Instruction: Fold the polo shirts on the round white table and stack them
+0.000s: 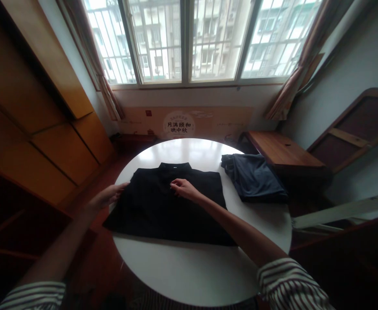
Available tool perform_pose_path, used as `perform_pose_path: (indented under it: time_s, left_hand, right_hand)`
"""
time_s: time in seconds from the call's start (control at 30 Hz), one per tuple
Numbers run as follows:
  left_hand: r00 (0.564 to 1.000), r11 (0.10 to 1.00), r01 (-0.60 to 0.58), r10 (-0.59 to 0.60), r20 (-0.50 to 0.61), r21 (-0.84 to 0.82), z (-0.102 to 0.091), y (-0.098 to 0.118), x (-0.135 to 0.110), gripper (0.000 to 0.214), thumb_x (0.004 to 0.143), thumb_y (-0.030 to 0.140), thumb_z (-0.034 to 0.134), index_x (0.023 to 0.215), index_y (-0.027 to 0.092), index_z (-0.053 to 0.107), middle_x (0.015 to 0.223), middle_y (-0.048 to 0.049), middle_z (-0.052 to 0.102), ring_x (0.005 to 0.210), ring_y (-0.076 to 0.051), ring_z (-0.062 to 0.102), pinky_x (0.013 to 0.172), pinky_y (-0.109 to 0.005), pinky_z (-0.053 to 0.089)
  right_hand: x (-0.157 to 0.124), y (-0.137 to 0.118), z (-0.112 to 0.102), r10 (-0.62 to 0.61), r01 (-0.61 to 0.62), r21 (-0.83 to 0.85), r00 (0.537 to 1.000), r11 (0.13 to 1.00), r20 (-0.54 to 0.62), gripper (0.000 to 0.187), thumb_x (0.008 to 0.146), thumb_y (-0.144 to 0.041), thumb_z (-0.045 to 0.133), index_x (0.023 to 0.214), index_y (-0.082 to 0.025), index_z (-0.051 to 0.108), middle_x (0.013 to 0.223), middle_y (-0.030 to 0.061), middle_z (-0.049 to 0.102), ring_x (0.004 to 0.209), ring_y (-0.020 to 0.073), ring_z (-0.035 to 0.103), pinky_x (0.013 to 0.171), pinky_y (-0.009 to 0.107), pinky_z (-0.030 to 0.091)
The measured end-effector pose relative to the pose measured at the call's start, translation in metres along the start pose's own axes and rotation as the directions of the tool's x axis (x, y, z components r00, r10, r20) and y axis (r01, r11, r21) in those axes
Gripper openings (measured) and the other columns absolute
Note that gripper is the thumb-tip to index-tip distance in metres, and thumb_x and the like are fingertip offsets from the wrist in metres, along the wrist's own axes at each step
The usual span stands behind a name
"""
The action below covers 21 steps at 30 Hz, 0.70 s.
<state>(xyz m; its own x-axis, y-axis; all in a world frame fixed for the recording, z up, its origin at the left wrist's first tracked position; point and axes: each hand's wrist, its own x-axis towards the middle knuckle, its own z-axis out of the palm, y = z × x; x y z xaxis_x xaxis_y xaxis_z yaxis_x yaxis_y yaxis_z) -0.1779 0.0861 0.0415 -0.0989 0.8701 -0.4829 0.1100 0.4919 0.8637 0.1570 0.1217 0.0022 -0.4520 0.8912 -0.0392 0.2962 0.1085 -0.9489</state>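
A black shirt (163, 206) lies flat on the round white table (192, 267), collar pointing towards the window. My left hand (109, 194) rests at the shirt's left edge near the shoulder, fingers stretched out and together, touching the fabric. My right hand (182, 188) lies on the chest of the shirt below the collar, fingers curled and pinching the cloth. Both my sleeves are striped.
A folded dark blue garment (253, 176) lies on the table's right side. A wooden bench (282, 150) stands right of the table. Wooden cabinets (47, 142) line the left wall. A barred window (192, 38) with curtains lies beyond.
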Motion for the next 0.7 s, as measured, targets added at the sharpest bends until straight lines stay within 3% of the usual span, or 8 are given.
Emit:
perform_pose_path:
  time_s: [0.13,0.27,0.37,0.5,0.63,0.7]
  left_hand:
    - [0.998,0.978,-0.057,0.057,0.005,0.200,0.006,0.011,0.020,0.061,0.053,0.059,0.087,0.086,0.010,0.073,0.081,-0.0087,0.074,0.078,-0.023,0.069,0.064,-0.026,0.050]
    - [0.993,0.962,-0.024,-0.007,0.114,0.272,0.013,0.023,0.029,0.066,0.047,0.056,0.091,0.087,0.007,0.074,0.090,-0.0154,0.076,0.083,-0.027,0.071,0.072,-0.032,0.054]
    - [0.986,0.956,-0.126,0.091,0.141,0.263,0.024,0.028,0.029,0.069,0.044,0.054,0.093,0.094,0.009,0.074,0.095,-0.0152,0.076,0.088,-0.030,0.071,0.078,-0.035,0.056]
    - [0.934,0.939,-0.304,0.262,0.242,0.159,0.042,0.036,0.022,0.072,0.055,0.050,0.091,0.114,0.015,0.067,0.106,-0.0116,0.075,0.096,-0.031,0.070,0.082,-0.036,0.056]
    - [0.894,0.945,-0.321,0.279,0.350,0.068,0.070,0.060,0.011,0.073,0.072,0.029,0.084,0.135,0.012,0.051,0.112,-0.0101,0.072,0.093,-0.026,0.070,0.080,-0.035,0.056]
    - [0.861,0.945,-0.327,0.296,0.413,0.004,0.094,0.074,0.004,0.075,0.077,0.023,0.079,0.142,0.014,0.043,0.114,-0.0090,0.070,0.089,-0.022,0.070,0.077,-0.032,0.056]
  right_hand:
    - [0.004,-0.003,-0.004,-0.001,0.002,-0.021,0.999,1.000,0.035,0.012,0.093,-0.024,0.061,0.098,-0.015,0.067,0.089,0.0041,0.069,0.056,0.0086,0.061,0.047,0.017,0.047]
    - [0.005,-0.002,-0.005,-0.020,0.021,-0.017,0.999,1.000,0.050,0.010,0.090,-0.023,0.065,0.097,-0.016,0.068,0.086,0.0016,0.069,0.055,0.0071,0.060,0.051,0.017,0.047]
    - [0.006,0.002,-0.004,-0.010,0.009,0.015,0.999,1.000,0.049,0.012,0.090,-0.025,0.066,0.098,-0.016,0.068,0.089,0.0021,0.069,0.055,0.0071,0.060,0.052,0.018,0.048]
    - [0.008,0.005,-0.007,0.039,-0.046,0.099,0.997,0.994,0.074,0.017,0.094,-0.031,0.060,0.098,-0.015,0.066,0.093,0.0044,0.068,0.056,0.0082,0.061,0.049,0.018,0.048]
    - [0.005,-0.005,-0.020,0.100,-0.135,0.232,0.983,0.963,0.154,0.039,0.099,-0.052,0.046,0.113,-0.018,0.061,0.096,0.0066,0.069,0.062,0.0132,0.066,0.055,0.025,0.055]
    - [0.003,-0.011,-0.030,0.124,-0.212,0.404,0.965,0.890,0.232,0.051,0.099,-0.062,0.036,0.127,-0.023,0.054,0.101,0.0062,0.068,0.070,0.0171,0.069,0.063,0.033,0.059]
